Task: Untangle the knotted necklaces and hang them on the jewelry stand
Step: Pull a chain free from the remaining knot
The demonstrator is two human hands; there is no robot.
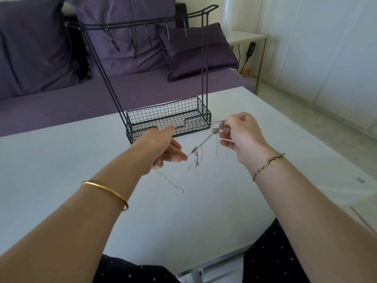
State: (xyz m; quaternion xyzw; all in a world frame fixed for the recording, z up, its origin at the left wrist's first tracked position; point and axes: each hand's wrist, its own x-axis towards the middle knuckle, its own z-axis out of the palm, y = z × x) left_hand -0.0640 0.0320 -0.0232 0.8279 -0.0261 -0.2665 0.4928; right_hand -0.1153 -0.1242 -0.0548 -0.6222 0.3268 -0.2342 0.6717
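Note:
Thin rose-gold necklaces hang knotted together in the air between my hands, above the white table. My right hand pinches a bunched clump of chain and pendants at its fingertips. My left hand pinches the other end of the stretched strand; one loose chain trails from it down to a clasp near the table. Several loose ends dangle from a knot in the middle. The black wire jewelry stand stands just behind my hands, its hooks on the top bar bare.
The stand has a mesh basket at its base and several hooks along its top bar. Behind the table is a purple sofa with cushions. A small white side table stands at the back right. A thin strand lies at the table's right edge.

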